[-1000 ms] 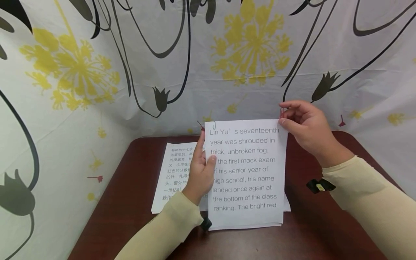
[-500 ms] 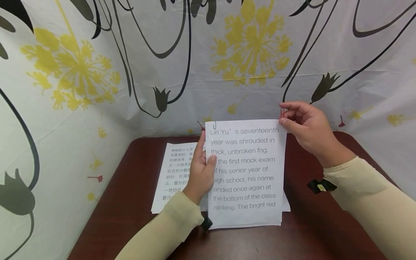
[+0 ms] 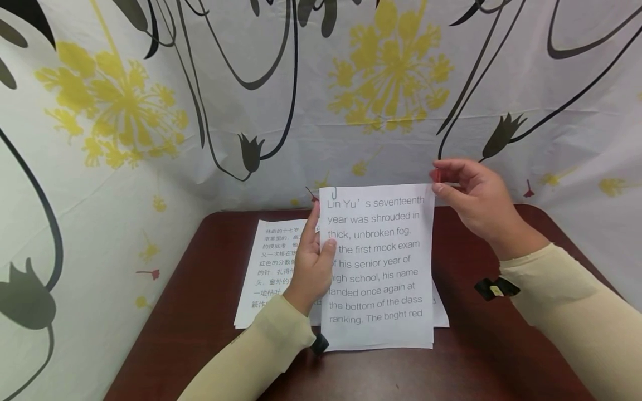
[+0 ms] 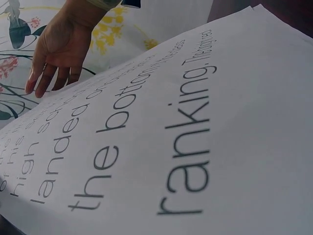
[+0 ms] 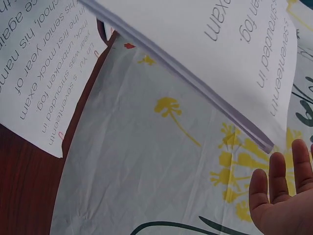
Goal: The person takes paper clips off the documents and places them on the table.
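Observation:
My left hand holds a stack of white sheets printed in English by its left edge, thumb on the front. A green paper clip sits at the stack's top left. By the top right corner, my right hand pinches a red paper clip between thumb and forefinger. The clip stands just above and right of the corner; whether it touches the paper I cannot tell. In the right wrist view, several right-hand fingers lie below the stack's corner, and the clip is hidden.
Sheets with Chinese text lie on the dark red table, partly behind the held stack. In the right wrist view, another English page on the table bears two red clips. A flower-patterned cloth stands behind.
The stack's right edge has drifted left, away from my right hand, and more of the sheet behind shows. The red clip has moved off the corner slightly. My left hand stays nearly still.

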